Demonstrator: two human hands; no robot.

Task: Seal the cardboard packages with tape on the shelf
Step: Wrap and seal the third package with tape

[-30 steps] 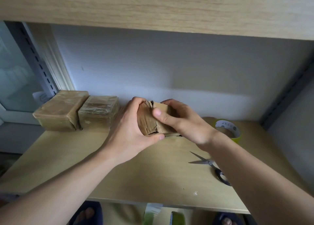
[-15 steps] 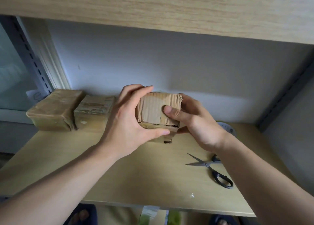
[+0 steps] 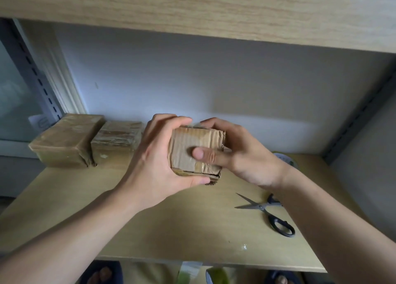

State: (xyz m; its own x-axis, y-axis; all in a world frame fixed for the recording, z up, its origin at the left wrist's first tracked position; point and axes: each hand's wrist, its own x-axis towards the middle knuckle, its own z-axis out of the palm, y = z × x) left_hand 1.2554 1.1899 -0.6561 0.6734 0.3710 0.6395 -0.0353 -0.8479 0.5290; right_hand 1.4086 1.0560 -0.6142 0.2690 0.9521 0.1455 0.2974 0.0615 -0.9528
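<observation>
I hold a small brown cardboard package [image 3: 188,146] just above the shelf board [image 3: 171,226], its broad corrugated face turned toward me. My left hand [image 3: 154,166] grips its left side, fingers over the top and thumb under the bottom edge. My right hand [image 3: 240,155] holds the right side, its thumb pressed flat on a strip of clear tape on the front face. A roll of tape [image 3: 285,158] with a yellow-green rim lies behind my right wrist, mostly hidden.
Two taped cardboard packages [image 3: 66,142] [image 3: 116,142] stand side by side at the back left of the shelf. Black-handled scissors [image 3: 270,215] lie open on the right. An upper shelf board [image 3: 192,9] hangs overhead. Metal uprights flank both sides.
The package has been lifted and turned so its broad face points at me. My right thumb has moved onto the tape on that face.
</observation>
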